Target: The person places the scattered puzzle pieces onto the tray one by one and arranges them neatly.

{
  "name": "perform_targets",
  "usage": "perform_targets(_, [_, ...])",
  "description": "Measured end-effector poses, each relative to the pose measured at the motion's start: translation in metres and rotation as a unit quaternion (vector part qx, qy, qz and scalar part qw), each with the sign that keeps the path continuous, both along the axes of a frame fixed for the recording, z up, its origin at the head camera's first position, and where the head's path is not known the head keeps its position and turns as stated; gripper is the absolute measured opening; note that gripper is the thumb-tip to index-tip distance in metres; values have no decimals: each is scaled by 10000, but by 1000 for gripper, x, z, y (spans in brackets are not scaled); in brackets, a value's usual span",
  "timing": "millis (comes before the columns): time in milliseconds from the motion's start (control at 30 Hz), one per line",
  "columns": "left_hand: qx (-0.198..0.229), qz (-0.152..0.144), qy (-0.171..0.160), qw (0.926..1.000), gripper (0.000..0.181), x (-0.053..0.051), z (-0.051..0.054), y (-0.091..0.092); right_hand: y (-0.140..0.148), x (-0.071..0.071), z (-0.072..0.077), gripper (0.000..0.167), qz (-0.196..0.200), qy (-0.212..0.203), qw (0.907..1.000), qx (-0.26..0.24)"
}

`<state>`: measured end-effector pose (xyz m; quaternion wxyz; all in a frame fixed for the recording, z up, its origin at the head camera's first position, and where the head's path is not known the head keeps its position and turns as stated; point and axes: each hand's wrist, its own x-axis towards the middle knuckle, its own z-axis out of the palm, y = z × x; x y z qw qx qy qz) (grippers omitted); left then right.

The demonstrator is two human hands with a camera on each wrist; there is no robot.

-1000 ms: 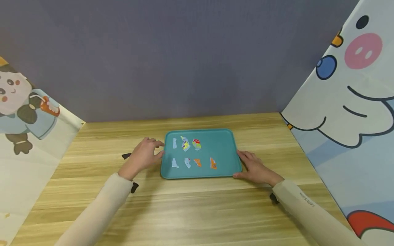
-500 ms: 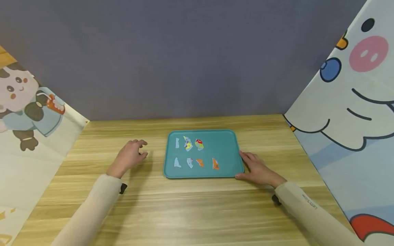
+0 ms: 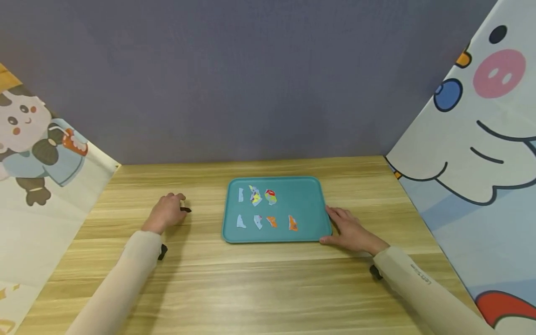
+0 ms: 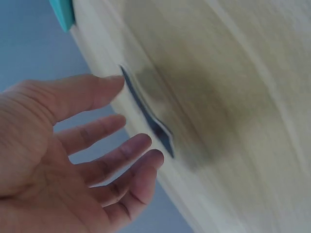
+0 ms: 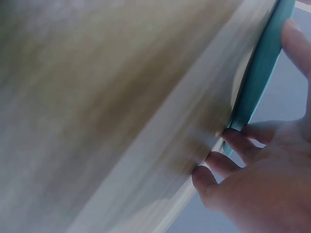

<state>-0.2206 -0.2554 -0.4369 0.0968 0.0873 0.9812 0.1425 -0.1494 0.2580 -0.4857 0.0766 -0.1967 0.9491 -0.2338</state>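
My left hand (image 3: 164,213) is low over the table, left of the tray. Beside its fingertips a small dark, flat, angular piece (image 3: 186,210) lies on the wood; part of it is hidden in the head view. In the left wrist view, thumb and fingers are spread around the near side of this dark piece (image 4: 146,112), with no grip on it visible. The right hand (image 3: 349,232) rests at the near right corner of a teal tray (image 3: 303,200), thumb and fingertips touching its outer edge. In the tray lie several flat, irregular pieces, pale, multicoloured and orange (image 3: 292,223).
A wood-grain table (image 3: 251,288) carries the tray near its middle. Behind it rises a grey wall (image 3: 251,93). Cartoon-printed panels flank the table on the left (image 3: 54,153) and on the right (image 3: 481,139).
My left hand has left the tray's left edge and moved left, then down to the dark piece. The right hand stays at the tray's corner, and the tray's pieces keep their places.
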Motion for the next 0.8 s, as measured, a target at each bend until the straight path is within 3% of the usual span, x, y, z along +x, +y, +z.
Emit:
perform_targets(233, [-47, -124, -27, 9999, 41, -7, -7, -1, 1, -1, -2, 102, 6, 30, 10000, 33])
perform_targets(800, [-54, -271, 105, 9996, 28, -16, -12, 4, 1, -1, -1, 102, 0, 32, 10000, -3])
